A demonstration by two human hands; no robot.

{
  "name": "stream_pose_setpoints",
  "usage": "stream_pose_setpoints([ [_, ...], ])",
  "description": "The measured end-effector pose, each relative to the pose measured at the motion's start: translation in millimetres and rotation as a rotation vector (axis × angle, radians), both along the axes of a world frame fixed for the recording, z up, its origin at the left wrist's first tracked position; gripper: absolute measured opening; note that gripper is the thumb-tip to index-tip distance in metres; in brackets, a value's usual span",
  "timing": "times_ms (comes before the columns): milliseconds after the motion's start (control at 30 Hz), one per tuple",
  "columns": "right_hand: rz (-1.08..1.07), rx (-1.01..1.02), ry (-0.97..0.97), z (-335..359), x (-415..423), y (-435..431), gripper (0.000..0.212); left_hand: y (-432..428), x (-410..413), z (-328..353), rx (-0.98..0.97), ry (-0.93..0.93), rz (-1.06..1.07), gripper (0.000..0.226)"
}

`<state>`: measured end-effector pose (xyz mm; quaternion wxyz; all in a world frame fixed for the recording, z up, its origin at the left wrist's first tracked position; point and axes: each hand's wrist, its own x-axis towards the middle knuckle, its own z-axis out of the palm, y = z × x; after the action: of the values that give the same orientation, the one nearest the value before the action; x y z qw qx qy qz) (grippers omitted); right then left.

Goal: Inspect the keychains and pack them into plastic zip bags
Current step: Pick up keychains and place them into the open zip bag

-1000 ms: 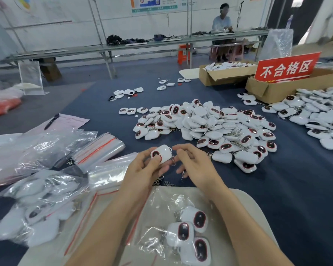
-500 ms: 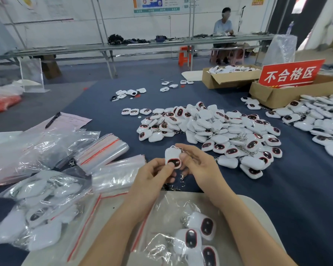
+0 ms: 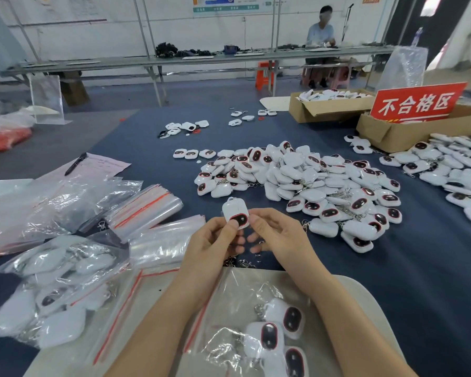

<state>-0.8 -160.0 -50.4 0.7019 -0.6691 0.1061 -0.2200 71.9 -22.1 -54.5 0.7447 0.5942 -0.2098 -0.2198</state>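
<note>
Both hands are meeting at the centre of the frame: the left hand is pinching the lower left edge of a white keychain with its thumb on the face, and the right hand is gripping the lower right edge between thumb and forefinger, its other fingers curling loosely below. The keychain is standing with its long axis nearly upright in the frame, its loop end pointing toward the top and leaning slightly left, and its dark, red-rimmed oval sitting at the lower end, facing the camera. Under the forearms, an open zip bag holding several keychains is lying on a pale board. To the left, stacks of empty zip bags and filled bags are lying. A large pile of keychains is spreading right of centre over the dark blue cloth covering the work surface. At the upper right, two cardboard boxes and a red sign are standing. Along the white back wall, a seated person is working at a long grey bench.
</note>
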Motion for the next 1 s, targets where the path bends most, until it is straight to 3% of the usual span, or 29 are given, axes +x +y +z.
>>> stream_pose_setpoints([
  [333, 0.035, 0.005, 0.025, 3.6, -2.0, -0.8, 0.021, 0.4, 0.6, -1.0, 0.014, -0.037, -0.021, 0.019],
  [767, 0.031, 0.008, 0.034, 4.1, -3.2, -2.0, 0.015, -0.1, 3.1, -1.9, 0.024, -0.034, -0.044, 0.018],
  [1000, 0.013, 0.059, 0.064, 5.7, -2.7, -1.8, 0.014, -2.3, 1.8, 0.6, -0.007, 0.023, -0.06, 0.03],
])
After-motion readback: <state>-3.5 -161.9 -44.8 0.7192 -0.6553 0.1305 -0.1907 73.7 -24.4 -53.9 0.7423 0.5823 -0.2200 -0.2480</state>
